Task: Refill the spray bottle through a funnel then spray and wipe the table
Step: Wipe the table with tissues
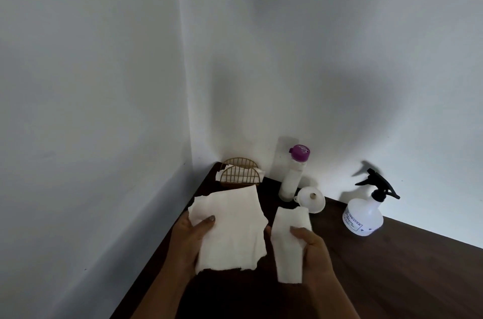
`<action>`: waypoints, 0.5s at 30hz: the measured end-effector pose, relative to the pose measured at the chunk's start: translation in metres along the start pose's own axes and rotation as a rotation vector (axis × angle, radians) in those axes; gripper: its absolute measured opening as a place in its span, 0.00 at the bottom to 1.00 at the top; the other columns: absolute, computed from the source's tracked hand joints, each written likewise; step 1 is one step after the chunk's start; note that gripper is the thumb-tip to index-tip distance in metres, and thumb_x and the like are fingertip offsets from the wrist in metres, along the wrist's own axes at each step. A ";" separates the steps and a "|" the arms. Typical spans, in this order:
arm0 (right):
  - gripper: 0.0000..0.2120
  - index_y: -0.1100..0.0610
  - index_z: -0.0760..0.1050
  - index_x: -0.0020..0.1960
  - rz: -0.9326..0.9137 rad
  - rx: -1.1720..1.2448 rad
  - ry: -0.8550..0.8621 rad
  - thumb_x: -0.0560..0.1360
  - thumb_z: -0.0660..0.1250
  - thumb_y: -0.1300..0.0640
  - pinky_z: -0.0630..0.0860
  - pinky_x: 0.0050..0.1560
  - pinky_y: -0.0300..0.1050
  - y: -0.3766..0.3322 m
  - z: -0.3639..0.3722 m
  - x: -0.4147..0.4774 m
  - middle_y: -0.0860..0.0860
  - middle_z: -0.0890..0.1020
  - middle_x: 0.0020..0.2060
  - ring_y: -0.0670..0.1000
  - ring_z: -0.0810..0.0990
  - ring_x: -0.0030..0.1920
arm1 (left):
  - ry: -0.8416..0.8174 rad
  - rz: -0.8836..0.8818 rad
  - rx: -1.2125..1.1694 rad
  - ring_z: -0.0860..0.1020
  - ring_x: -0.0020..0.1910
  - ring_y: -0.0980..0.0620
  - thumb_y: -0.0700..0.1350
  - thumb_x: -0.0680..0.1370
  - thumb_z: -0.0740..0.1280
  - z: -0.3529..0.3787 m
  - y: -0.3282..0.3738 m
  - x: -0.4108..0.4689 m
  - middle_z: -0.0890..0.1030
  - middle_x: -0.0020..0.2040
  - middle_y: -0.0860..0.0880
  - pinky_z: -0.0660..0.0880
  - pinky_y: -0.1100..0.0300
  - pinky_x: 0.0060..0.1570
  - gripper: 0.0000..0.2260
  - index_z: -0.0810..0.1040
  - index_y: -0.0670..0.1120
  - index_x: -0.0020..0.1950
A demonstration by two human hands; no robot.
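white spray bottle (363,216) label reads "sprayer"; each hand grips torn paper.

Two bare forearms, no sleeves visible. Left hand (194,233) and right hand (312,246) wear no gloves, rings or watch; short, unpainted thumbnails.

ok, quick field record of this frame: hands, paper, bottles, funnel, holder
left hand: grips larger torn paper towel piece
right hand: grips smaller torn paper towel piece
spray bottle: upright on table, black trigger head on
funnel: white, on table beside purple-capped bottle
napkin holder: gold wire, in the corner, holds paper
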State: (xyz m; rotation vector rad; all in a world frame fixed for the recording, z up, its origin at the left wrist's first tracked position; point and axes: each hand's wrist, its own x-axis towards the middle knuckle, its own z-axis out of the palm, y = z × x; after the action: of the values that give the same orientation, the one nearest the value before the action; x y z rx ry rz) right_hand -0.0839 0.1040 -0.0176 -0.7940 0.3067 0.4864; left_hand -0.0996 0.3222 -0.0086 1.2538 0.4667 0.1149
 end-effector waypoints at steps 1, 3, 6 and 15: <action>0.32 0.65 0.73 0.59 -0.023 -0.078 -0.002 0.57 0.75 0.58 0.79 0.37 0.55 0.005 0.002 0.005 0.66 0.81 0.46 0.63 0.82 0.40 | -0.011 -0.011 0.023 0.80 0.44 0.48 0.36 0.72 0.69 0.001 -0.003 0.004 0.81 0.47 0.47 0.76 0.58 0.34 0.12 0.75 0.47 0.53; 0.27 0.66 0.75 0.56 -0.097 -0.256 0.044 0.59 0.76 0.61 0.78 0.44 0.59 0.017 0.014 0.015 0.65 0.82 0.46 0.64 0.81 0.43 | -0.016 0.001 0.119 0.80 0.45 0.48 0.38 0.71 0.70 0.005 -0.011 0.012 0.81 0.49 0.46 0.76 0.56 0.38 0.12 0.75 0.48 0.52; 0.24 0.62 0.77 0.53 -0.185 -0.533 0.128 0.60 0.77 0.58 0.79 0.48 0.59 0.029 0.036 0.026 0.59 0.84 0.45 0.59 0.83 0.46 | -0.023 0.064 0.347 0.78 0.45 0.52 0.42 0.71 0.72 0.012 -0.016 0.021 0.79 0.48 0.48 0.74 0.60 0.38 0.11 0.73 0.50 0.49; 0.20 0.50 0.75 0.52 -0.332 -0.957 0.307 0.63 0.77 0.55 0.80 0.44 0.45 0.054 0.049 0.077 0.48 0.83 0.46 0.48 0.82 0.47 | -0.089 -0.165 0.208 0.78 0.38 0.49 0.51 0.78 0.57 0.031 -0.016 0.042 0.79 0.38 0.47 0.74 0.56 0.35 0.12 0.76 0.46 0.47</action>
State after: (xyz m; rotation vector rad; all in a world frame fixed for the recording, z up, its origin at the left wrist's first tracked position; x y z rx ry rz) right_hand -0.0428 0.1963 -0.0513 -1.8275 0.2064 0.1701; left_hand -0.0524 0.3033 -0.0282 1.4122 0.5129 -0.1319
